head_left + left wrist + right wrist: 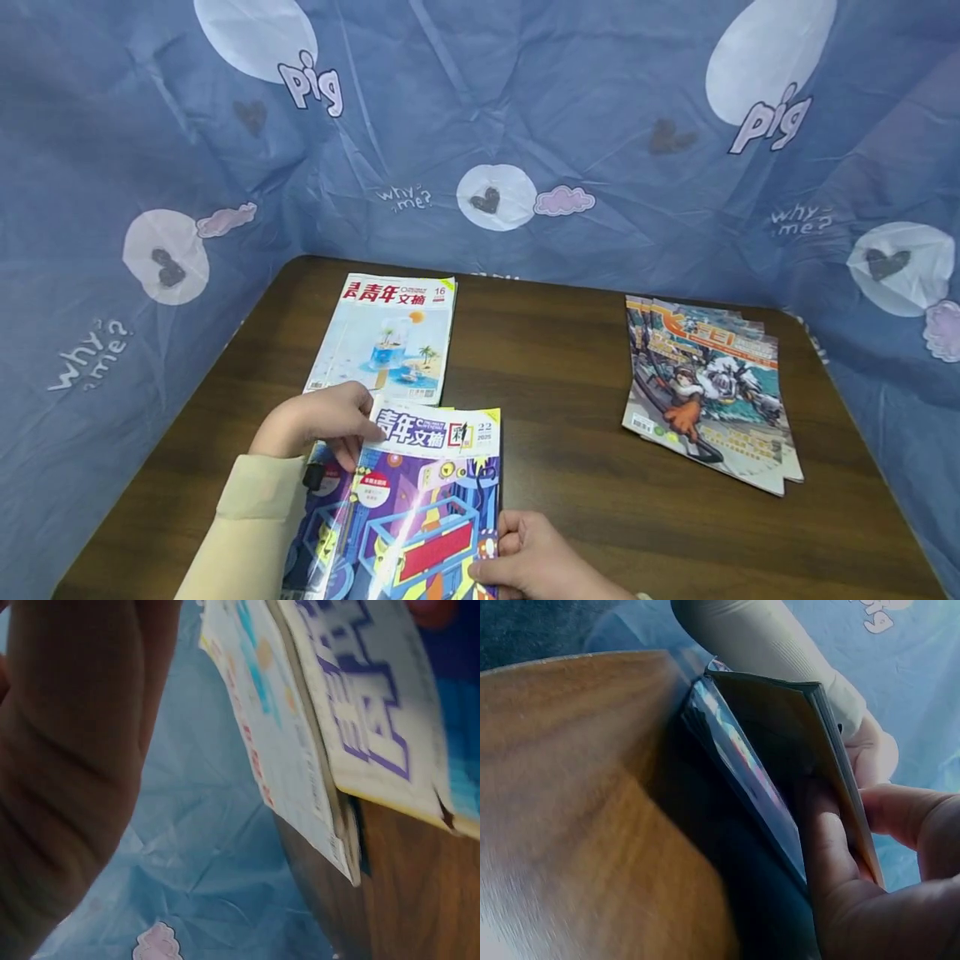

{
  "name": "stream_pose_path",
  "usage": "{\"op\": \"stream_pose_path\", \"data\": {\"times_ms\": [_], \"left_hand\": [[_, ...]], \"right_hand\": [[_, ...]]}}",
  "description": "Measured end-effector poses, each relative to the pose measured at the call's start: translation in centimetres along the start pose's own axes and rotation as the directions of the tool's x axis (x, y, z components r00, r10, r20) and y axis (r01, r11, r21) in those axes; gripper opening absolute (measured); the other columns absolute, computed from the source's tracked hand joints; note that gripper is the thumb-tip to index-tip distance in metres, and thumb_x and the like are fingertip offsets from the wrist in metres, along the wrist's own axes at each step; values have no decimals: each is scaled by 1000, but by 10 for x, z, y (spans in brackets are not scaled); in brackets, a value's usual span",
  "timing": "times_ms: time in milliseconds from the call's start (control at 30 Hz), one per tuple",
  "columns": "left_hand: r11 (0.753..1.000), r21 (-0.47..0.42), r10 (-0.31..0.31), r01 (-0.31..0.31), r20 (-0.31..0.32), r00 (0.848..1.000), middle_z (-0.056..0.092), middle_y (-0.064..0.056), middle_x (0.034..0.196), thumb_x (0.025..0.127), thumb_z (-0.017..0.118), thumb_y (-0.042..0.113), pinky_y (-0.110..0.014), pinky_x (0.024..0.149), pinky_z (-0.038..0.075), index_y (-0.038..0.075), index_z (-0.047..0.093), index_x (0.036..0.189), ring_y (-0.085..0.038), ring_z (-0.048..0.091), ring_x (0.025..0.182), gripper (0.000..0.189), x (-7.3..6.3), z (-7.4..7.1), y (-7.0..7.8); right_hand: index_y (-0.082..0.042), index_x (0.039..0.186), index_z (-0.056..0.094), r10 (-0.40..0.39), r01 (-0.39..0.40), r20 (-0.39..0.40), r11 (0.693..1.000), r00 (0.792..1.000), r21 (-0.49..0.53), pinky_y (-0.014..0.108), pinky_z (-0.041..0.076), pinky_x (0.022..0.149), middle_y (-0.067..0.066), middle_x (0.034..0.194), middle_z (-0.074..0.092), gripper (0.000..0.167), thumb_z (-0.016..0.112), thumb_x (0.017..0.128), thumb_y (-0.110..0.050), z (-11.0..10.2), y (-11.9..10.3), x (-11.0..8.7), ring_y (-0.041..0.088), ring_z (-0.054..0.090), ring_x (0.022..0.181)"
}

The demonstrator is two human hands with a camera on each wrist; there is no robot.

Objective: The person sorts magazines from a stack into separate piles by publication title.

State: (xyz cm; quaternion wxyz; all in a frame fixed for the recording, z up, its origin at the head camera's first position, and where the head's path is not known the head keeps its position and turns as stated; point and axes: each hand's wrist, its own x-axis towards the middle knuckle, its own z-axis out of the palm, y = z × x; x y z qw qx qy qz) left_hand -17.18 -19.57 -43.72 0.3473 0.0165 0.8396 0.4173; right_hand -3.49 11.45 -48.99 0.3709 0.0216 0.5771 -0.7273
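Note:
A magazine [431, 508] with a purple, colourful cover and a white title band is tilted up over a similar magazine [318, 517], which shows along its left side. My right hand [536, 554] pinches its right edge, thumb on the cover; in the right wrist view the fingers [825, 840] reach beneath it. At its upper left corner my left hand [330, 421] grips the edge, with a fingertip on the title band. Just behind lies a pile of magazines [390, 342] with a light blue beach cover, partly hidden by the left hand.
On the right of the brown wooden table [540, 358] lies a fanned pile of comic magazines [708, 392]. A blue printed cloth [495, 108] hangs behind the table and along its sides.

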Motion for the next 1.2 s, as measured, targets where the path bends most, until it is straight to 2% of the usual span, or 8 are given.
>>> {"op": "stream_pose_path", "data": {"times_ms": [233, 500, 667, 800, 867, 967, 1067, 1200], "left_hand": [[996, 74, -43, 47, -51, 998, 67, -17, 71, 91, 73, 9, -32, 50, 57, -3, 63, 87, -23, 66, 50, 16, 3, 1, -2], [988, 125, -80, 93, -101, 992, 67, -16, 68, 89, 74, 7, -33, 51, 57, -4, 65, 84, -23, 66, 50, 16, 3, 2, -6], [978, 190, -55, 85, -160, 986, 66, -14, 65, 84, 77, 6, -36, 53, 58, -4, 67, 77, -24, 67, 54, 16, 3, 1, -9], [974, 213, -34, 82, -218, 975, 65, -13, 65, 83, 77, 10, -35, 52, 57, -5, 65, 78, -23, 65, 55, 19, 2, 0, -9], [969, 230, -22, 88, -275, 961, 63, -13, 65, 83, 74, 10, -34, 50, 55, -5, 64, 78, -23, 63, 54, 19, 2, -1, -6], [957, 272, 10, 98, -370, 929, 62, -14, 70, 81, 70, 11, -34, 51, 52, -6, 63, 82, -24, 60, 58, 18, 3, -2, 2], [945, 315, 67, 88, -450, 890, 65, -18, 81, 82, 69, 13, -41, 63, 54, -10, 66, 91, -29, 62, 71, 24, 6, 2, 14], [944, 330, 177, 4, -516, 838, 68, -27, 101, 89, 71, 20, -52, 82, 54, -16, 65, 112, -39, 65, 92, 43, 8, 17, 33]], "right_hand": [[4, 102, 59, 12, -13, -25, 998, 1000, -62, 31, 60, 63, 22, 93, 73, 22, 76, 88, 2, 5, 4, 8, 23, 73, 77], [2, 97, 58, 52, -63, -66, 981, 997, -186, 33, 60, 63, 18, 84, 73, 22, 78, 88, -1, 4, 4, 13, 26, 73, 77], [2, 94, 58, -35, 25, -34, 965, 999, -260, 30, 59, 60, 11, 74, 69, 23, 79, 84, 3, -1, 2, 9, 18, 69, 66], [3, 93, 64, -87, 74, -20, 930, 996, -359, 23, 54, 55, 7, 71, 69, 21, 82, 83, -3, -9, -7, 4, 13, 65, 61], [2, 94, 66, -94, 76, -22, 907, 995, -414, 21, 49, 54, 6, 72, 70, 21, 82, 83, -7, -13, -14, 1, 12, 64, 63], [4, 100, 69, -143, 115, -23, 874, 989, -472, 23, 50, 59, 5, 81, 70, 24, 81, 84, -9, -19, -22, -2, 14, 65, 71], [6, 108, 68, -213, 167, -39, 852, 976, -497, 25, 53, 66, 5, 92, 70, 30, 79, 87, -12, -24, -27, -2, 17, 66, 80], [9, 118, 65, -310, 234, -80, 840, 947, -490, 25, 56, 73, 11, 104, 70, 36, 76, 92, -13, -29, -33, 0, 21, 68, 90]]}}
